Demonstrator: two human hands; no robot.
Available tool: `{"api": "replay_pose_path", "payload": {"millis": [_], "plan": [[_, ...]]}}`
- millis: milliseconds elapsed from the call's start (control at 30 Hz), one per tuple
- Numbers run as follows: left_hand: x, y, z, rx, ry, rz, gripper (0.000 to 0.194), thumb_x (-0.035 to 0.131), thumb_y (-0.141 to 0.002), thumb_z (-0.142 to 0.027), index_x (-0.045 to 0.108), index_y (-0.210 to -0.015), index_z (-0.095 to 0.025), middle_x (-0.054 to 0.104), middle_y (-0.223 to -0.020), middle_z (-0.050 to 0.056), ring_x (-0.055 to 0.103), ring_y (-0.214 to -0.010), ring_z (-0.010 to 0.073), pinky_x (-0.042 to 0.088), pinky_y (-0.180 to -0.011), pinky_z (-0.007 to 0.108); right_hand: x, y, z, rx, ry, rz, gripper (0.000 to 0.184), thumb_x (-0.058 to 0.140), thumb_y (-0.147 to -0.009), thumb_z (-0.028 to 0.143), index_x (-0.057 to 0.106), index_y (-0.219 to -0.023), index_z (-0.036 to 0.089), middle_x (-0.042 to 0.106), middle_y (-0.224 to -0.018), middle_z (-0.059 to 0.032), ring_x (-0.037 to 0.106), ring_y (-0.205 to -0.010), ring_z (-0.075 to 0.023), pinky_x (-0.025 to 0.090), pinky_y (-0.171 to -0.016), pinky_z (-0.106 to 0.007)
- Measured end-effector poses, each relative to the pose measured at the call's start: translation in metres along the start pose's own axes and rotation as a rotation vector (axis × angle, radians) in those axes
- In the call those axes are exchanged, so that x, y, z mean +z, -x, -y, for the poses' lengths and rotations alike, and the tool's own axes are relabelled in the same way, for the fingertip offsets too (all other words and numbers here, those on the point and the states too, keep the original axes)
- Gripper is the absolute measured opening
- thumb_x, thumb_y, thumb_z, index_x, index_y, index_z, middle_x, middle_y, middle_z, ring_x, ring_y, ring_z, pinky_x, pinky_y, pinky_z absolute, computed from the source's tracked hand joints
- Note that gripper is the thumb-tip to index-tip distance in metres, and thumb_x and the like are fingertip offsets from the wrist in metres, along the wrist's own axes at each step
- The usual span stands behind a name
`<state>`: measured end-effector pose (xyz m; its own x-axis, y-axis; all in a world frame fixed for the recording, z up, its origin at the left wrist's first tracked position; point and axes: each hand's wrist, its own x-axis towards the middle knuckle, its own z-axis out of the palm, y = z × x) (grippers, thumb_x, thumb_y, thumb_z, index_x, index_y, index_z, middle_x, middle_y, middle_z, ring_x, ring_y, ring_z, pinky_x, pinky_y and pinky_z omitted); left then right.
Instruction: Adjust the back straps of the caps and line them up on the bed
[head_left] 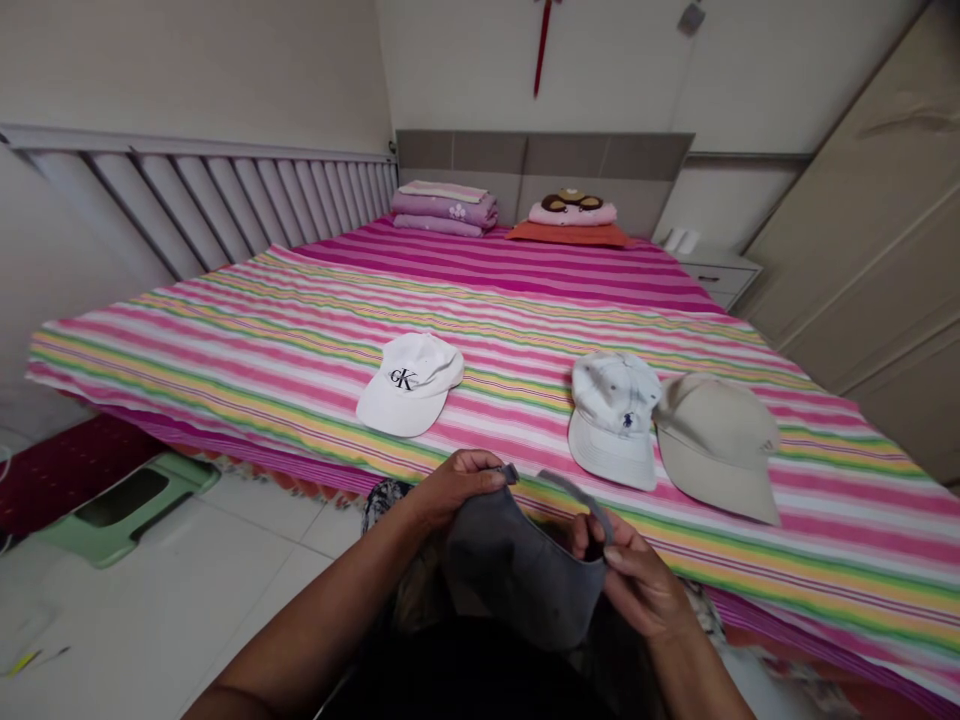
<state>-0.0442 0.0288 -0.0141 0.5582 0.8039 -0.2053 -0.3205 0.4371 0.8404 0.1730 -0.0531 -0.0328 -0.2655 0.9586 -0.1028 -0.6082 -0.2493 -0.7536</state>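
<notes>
Evidently unfastened, grey cap (517, 575) held with strap ends apart; left hand (466, 480) grasps short end; right hand (643, 580) grips longer strap (583, 490); beyond hands, white cap (406, 385), pale cap (611, 410), beige cap (716, 435) rest on striped bed (225, 350).

Gray cap (517, 580): matt cloth, smooth
White cap (411, 385): matt cloth, lightly creased
Beige cap (716, 440): matt cloth, smooth
Striped sheet (300, 320): cloth, matt, lightly wrinkled
Stool (124, 510): green plastic, smooth
Floor (255, 570): smooth tile, slight gloss
Headboard (480, 158): smooth panels, material unclear
Folded bedding (442, 212): soft cloth, matt
Wall (615, 80): matt, smooth
</notes>
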Motion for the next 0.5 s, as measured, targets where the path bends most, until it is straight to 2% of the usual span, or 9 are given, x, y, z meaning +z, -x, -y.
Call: {"api": "replay_pose_path", "payload": {"millis": [133,200,267,333,433,500], "plan": [[0.007,0.001,-0.005,0.017,0.031,0.066,0.027,0.076,-0.054,-0.024,0.065,-0.074,-0.009,0.067,-0.067,0.007,0.06,-0.056,0.0132,0.045,-0.056,0.023,0.013,0.0,0.01,-0.103,0.027,-0.111,0.022,0.067,-0.067,0.038,0.062,-0.075,0.019,0.05,-0.051,0.0024,0.046,-0.05,-0.0115,0.04,-0.054,-0.026],[0.01,0.001,-0.006,0.016,0.039,0.104,0.026,0.075,-0.056,-0.025,0.065,-0.074,-0.01,0.066,-0.064,0.006,0.059,-0.054,0.0128,0.044,-0.054,0.022,0.017,0.0,0.013,-0.148,0.069,-0.152,0.021,0.063,-0.071,0.04,0.062,-0.074,0.018,0.046,-0.045,0.0035,0.042,-0.043,-0.0097,0.037,-0.048,-0.025],[0.013,0.001,-0.007,0.026,0.026,0.138,0.024,0.073,-0.058,-0.026,0.064,-0.073,-0.01,0.064,-0.062,0.005,0.057,-0.051,0.0109,0.042,-0.051,0.02,0.02,0.001,0.017,-0.134,0.126,-0.155,0.022,0.061,-0.073,0.039,0.062,-0.074,0.017,0.047,-0.044,0.0032,0.04,-0.038,-0.008,0.034,-0.042,-0.023],[0.017,0.002,-0.008,0.035,0.001,0.167,0.023,0.072,-0.06,-0.027,0.063,-0.072,-0.01,0.063,-0.06,0.004,0.055,-0.049,0.0092,0.04,-0.048,0.019,0.024,0.002,0.021,-0.094,0.183,-0.136,0.022,0.062,-0.073,0.037,0.064,-0.08,0.017,0.052,-0.049,0.002,0.041,-0.036,-0.0069,0.032,-0.039,-0.022],[0.023,0.003,-0.01,0.023,-0.023,0.215,0.022,0.071,-0.062,-0.027,0.061,-0.072,-0.01,0.062,-0.058,0.003,0.053,-0.048,0.0083,0.038,-0.046,0.017,0.031,0.002,0.026,-0.087,0.27,-0.159,0.029,0.067,-0.068,0.034,0.063,-0.091,0.018,0.06,-0.067,-0.0009,0.046,-0.04,-0.0073,0.034,-0.039,-0.021],[0.026,0.004,-0.01,0.014,-0.013,0.243,0.021,0.071,-0.062,-0.026,0.06,-0.072,-0.011,0.062,-0.057,0.003,0.053,-0.046,0.0079,0.038,-0.045,0.017,0.036,0.0,0.028,-0.106,0.334,-0.196,0.027,0.067,-0.068,0.035,0.064,-0.087,0.016,0.061,-0.068,-0.0015,0.045,-0.039,-0.0064,0.032,-0.038,-0.021]]}}
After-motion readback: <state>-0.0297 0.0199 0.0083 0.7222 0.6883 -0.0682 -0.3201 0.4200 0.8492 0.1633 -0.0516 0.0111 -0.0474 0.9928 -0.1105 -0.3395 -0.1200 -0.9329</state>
